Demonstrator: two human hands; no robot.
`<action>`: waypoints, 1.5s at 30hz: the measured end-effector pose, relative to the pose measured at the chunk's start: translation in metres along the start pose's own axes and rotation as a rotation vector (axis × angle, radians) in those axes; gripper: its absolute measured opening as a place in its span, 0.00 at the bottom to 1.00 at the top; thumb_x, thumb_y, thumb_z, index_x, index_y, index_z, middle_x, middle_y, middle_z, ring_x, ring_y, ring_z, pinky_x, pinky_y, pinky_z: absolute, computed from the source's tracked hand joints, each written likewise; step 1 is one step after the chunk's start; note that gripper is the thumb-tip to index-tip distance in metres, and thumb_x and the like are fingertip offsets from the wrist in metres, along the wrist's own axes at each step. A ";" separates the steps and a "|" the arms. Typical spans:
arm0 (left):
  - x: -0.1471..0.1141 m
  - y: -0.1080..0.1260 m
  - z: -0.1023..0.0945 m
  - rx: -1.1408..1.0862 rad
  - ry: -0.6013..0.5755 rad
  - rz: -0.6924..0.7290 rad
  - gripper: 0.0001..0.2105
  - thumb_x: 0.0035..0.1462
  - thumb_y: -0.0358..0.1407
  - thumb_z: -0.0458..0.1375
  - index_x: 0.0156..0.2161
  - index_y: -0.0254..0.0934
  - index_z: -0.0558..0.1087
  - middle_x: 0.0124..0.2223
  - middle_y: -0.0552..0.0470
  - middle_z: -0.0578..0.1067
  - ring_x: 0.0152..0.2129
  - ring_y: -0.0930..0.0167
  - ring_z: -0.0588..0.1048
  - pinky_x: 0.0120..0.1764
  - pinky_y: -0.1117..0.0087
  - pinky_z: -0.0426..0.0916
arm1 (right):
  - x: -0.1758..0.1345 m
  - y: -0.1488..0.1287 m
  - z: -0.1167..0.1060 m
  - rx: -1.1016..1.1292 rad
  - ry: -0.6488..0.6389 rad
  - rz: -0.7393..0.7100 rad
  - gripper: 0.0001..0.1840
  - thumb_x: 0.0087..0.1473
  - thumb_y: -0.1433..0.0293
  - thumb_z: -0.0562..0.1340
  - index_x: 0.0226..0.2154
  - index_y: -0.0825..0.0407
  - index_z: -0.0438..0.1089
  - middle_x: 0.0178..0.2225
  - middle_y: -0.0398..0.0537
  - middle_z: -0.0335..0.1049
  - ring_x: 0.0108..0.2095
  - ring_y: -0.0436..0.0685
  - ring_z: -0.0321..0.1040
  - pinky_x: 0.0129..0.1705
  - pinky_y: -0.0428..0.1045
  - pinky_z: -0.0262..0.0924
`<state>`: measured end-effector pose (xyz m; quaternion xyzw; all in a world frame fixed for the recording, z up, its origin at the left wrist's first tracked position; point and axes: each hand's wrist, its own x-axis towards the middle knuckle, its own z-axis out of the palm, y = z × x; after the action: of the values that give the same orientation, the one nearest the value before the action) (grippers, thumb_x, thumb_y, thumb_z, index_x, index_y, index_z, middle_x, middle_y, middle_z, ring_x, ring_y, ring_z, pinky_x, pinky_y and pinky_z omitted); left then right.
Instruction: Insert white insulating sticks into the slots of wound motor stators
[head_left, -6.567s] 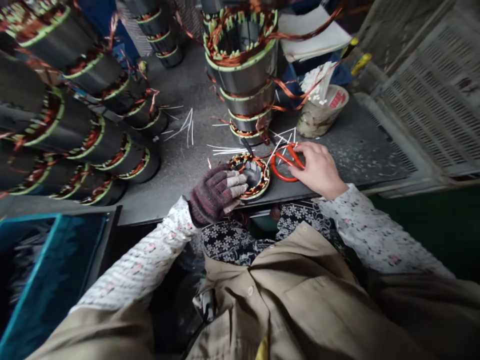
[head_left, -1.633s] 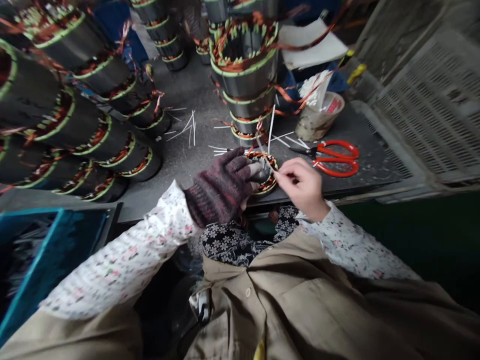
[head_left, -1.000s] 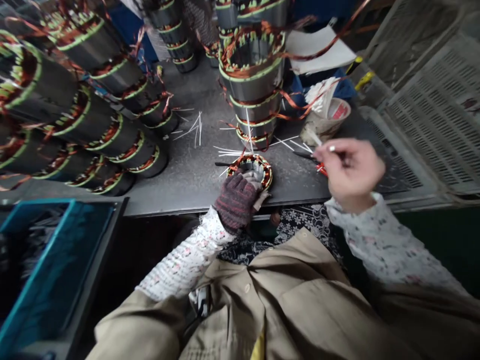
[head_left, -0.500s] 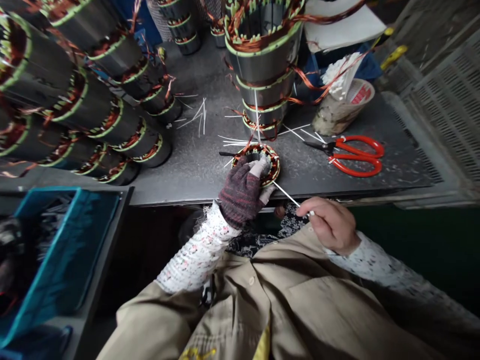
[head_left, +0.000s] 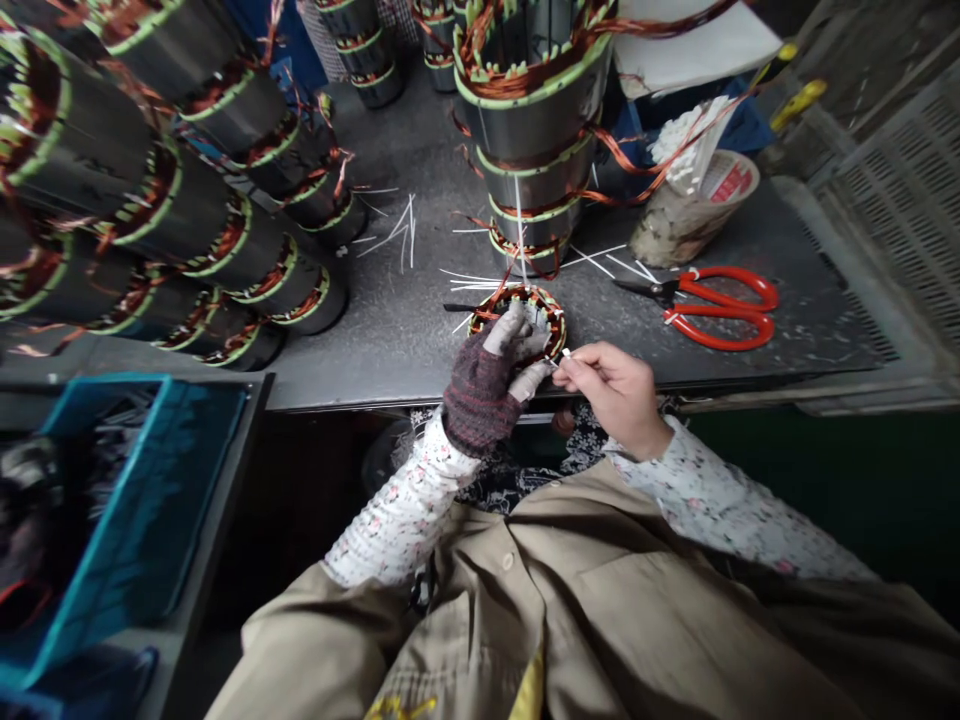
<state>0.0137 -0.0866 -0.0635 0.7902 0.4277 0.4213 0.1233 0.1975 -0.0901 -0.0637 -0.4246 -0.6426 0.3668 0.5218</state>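
Note:
A small motor stator (head_left: 558, 318) with copper windings and a pale green rim lies near the bench's front edge. My left hand (head_left: 486, 385), in a dark knitted glove with whitish fingertips, grips the stator's near side, some fingers over its opening. Close to the near right rim, my bare right hand (head_left: 616, 398) pinches a white cable tie (head_left: 566, 354) near its head. The tie's other end is hidden at the windings. Another white cable tie (head_left: 519, 225) sticks up from the stator's far side. A dark lead (head_left: 459, 309) points left from it.
Stacked stators (head_left: 536, 140) stand behind, and more stacks (head_left: 202, 220) fill the left. Red-handled scissors (head_left: 720, 308) lie at right by a tape-wrapped cup (head_left: 679, 225) of cable ties. Loose cut ties (head_left: 409, 230) lie on the bench (head_left: 360, 340). A teal bin (head_left: 199, 470) is lower left.
My right hand has moved left and up to the stator's rim, and far less of the cable tie shows between. My left fingers have shifted on the stator.

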 end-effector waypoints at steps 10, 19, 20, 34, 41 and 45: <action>0.008 -0.003 -0.001 0.024 0.118 0.108 0.07 0.66 0.36 0.60 0.48 0.40 0.77 0.44 0.50 0.83 0.46 0.69 0.80 0.57 0.60 0.72 | 0.010 -0.018 -0.012 -0.184 -0.114 -0.109 0.14 0.63 0.66 0.58 0.26 0.49 0.68 0.25 0.44 0.70 0.27 0.52 0.67 0.32 0.49 0.62; 0.009 -0.002 -0.003 0.085 0.062 0.148 0.09 0.68 0.37 0.57 0.49 0.42 0.77 0.43 0.51 0.83 0.46 0.68 0.80 0.56 0.60 0.72 | 0.022 -0.014 -0.006 -0.295 -0.141 -0.049 0.14 0.56 0.65 0.62 0.22 0.50 0.64 0.24 0.41 0.64 0.22 0.49 0.56 0.26 0.48 0.50; 0.009 -0.001 -0.003 0.110 0.052 0.144 0.09 0.68 0.37 0.56 0.49 0.42 0.77 0.44 0.50 0.82 0.47 0.68 0.80 0.57 0.58 0.72 | 0.021 -0.018 -0.008 -0.303 -0.184 -0.053 0.16 0.57 0.64 0.62 0.21 0.50 0.63 0.23 0.41 0.63 0.23 0.49 0.56 0.27 0.49 0.50; 0.011 0.007 -0.016 0.262 -0.076 0.102 0.08 0.68 0.40 0.58 0.41 0.38 0.74 0.52 0.44 0.80 0.52 0.64 0.78 0.57 0.54 0.75 | 0.007 -0.040 -0.045 0.409 -0.352 0.251 0.24 0.63 0.53 0.61 0.21 0.48 0.63 0.21 0.44 0.63 0.24 0.55 0.65 0.28 0.54 0.64; 0.011 0.006 -0.006 0.281 -0.118 0.188 0.11 0.68 0.43 0.56 0.43 0.36 0.73 0.47 0.44 0.80 0.49 0.61 0.78 0.57 0.51 0.73 | 0.052 -0.034 0.002 0.439 -0.096 0.174 0.21 0.61 0.52 0.58 0.24 0.46 0.57 0.25 0.44 0.63 0.30 0.55 0.67 0.35 0.55 0.68; 0.009 -0.002 -0.007 0.232 -0.087 0.185 0.10 0.67 0.43 0.57 0.40 0.38 0.71 0.43 0.44 0.80 0.46 0.60 0.79 0.53 0.51 0.76 | 0.061 -0.029 0.016 0.232 -0.096 0.031 0.23 0.61 0.47 0.54 0.26 0.47 0.61 0.33 0.48 0.71 0.31 0.53 0.69 0.33 0.52 0.67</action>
<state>0.0096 -0.0798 -0.0555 0.8527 0.3930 0.3439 0.0104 0.1711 -0.0448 -0.0188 -0.3531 -0.6136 0.4665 0.5302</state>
